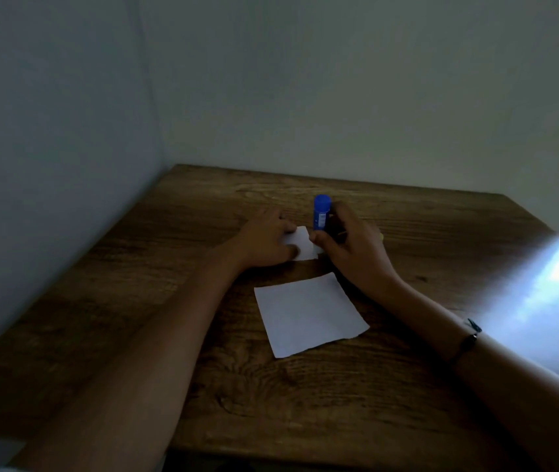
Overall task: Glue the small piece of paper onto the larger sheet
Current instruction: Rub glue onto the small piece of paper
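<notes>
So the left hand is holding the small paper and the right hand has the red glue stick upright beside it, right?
Not quite: the glue stick is blue, not red, as the head view shows. The rest holds: the left hand holds the small paper, and the right hand grips the glue stick upright beside it.

We see the left hand (264, 241) pinching the small paper (302, 243), the right hand (353, 245) gripping the blue glue stick (321, 212), seemingly upright; the larger sheet (308, 313) lies nearer on the wooden table (407, 386).
</notes>
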### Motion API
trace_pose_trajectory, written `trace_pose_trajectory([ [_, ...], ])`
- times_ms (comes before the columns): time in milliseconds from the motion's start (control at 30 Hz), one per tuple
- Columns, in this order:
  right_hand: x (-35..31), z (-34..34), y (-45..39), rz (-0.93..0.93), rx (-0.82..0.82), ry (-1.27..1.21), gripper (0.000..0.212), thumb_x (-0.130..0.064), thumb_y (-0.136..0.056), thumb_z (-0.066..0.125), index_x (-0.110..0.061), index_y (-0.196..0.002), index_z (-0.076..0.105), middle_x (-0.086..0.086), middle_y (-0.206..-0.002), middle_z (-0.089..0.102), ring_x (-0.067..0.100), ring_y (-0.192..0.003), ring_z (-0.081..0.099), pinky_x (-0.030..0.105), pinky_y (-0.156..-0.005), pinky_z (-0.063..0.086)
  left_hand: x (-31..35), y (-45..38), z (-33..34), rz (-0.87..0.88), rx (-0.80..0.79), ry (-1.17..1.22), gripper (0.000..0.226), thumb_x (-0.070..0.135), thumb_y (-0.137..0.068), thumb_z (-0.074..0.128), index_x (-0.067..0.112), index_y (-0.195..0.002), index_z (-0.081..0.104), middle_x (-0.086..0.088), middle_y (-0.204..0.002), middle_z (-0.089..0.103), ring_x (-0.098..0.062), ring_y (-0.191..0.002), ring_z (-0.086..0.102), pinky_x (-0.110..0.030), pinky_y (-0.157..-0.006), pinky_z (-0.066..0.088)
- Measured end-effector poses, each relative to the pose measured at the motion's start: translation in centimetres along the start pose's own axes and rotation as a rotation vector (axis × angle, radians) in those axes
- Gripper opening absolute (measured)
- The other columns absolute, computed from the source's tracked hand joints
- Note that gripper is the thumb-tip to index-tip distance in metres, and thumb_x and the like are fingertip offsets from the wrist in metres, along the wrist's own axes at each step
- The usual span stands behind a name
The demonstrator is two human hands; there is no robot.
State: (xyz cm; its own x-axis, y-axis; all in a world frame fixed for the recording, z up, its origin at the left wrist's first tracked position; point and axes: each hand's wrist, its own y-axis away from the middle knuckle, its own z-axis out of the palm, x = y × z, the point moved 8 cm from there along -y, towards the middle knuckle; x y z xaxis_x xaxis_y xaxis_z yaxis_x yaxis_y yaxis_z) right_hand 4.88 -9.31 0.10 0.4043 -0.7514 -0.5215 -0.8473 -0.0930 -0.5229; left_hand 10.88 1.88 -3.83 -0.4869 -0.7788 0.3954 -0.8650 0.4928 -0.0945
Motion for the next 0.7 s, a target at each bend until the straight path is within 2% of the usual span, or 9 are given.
trace_pose_trajectory([
  [100, 0.3, 0.3, -0.8, 0.024, 0.015, -0.011, 0.039, -0.026, -0.085, 0.06, -0.01, -0.118, 0.047, 0.012, -0.104, 0.065, 0.023, -0.092, 0.061, 0.033, -0.077, 0.047, -0.1, 0.0, 0.0, -0.008, 0.004, -0.02, 0.055, 0.037, -0.082, 0.056, 0.017, -0.131, 0.042, -0.011, -0.134, 0.039, -0.025, -0.124, 0.033, -0.04, -0.102, 0.031],
  [233, 0.6, 0.9, -1.7, 0.046, 0.007, -0.009, 0.039, -0.025, -0.085, 0.06, -0.009, -0.118, 0.047, 0.013, -0.109, 0.062, 0.024, -0.096, 0.058, 0.032, -0.078, 0.044, 0.2, 0.1, -0.1, 0.0, 0.012, -0.057, 0.053, 0.038, -0.083, 0.055, 0.015, -0.129, 0.044, -0.015, -0.132, 0.042, -0.027, -0.123, 0.035, -0.038, -0.097, 0.031],
  [400, 0.4, 1.1, -1.5, 0.005, -0.006, 0.026, 0.042, -0.026, -0.084, 0.061, -0.007, -0.119, 0.048, 0.014, -0.108, 0.062, 0.017, -0.09, 0.053, 0.03, -0.076, 0.039, 0.5, 0.1, -0.2, 0.019, 0.03, -0.07, 0.048, 0.039, -0.083, 0.054, 0.013, -0.123, 0.049, -0.014, -0.122, 0.047, -0.026, -0.115, 0.038, -0.037, -0.09, 0.033],
  [533, 0.1, 0.8, -1.1, -0.008, -0.017, 0.021, 0.041, -0.026, -0.082, 0.063, -0.008, -0.116, 0.05, 0.014, -0.105, 0.063, 0.015, -0.086, 0.051, 0.03, -0.074, 0.039, 0.2, 0.0, -0.1, 0.007, 0.029, -0.081, 0.054, 0.042, -0.082, 0.054, 0.016, -0.129, 0.044, -0.015, -0.125, 0.045, -0.027, -0.117, 0.038, -0.037, -0.092, 0.032],
  [700, 0.3, 0.4, -0.4, -0.007, -0.029, 0.021, 0.039, -0.026, -0.082, 0.064, -0.009, -0.115, 0.052, 0.01, -0.102, 0.064, 0.018, -0.086, 0.058, 0.029, -0.073, 0.043, 0.1, -0.1, 0.0, 0.035, 0.055, -0.082, 0.052, 0.042, -0.082, 0.054, 0.016, -0.126, 0.047, -0.013, -0.117, 0.047, -0.023, -0.107, 0.039, -0.033, -0.082, 0.031],
])
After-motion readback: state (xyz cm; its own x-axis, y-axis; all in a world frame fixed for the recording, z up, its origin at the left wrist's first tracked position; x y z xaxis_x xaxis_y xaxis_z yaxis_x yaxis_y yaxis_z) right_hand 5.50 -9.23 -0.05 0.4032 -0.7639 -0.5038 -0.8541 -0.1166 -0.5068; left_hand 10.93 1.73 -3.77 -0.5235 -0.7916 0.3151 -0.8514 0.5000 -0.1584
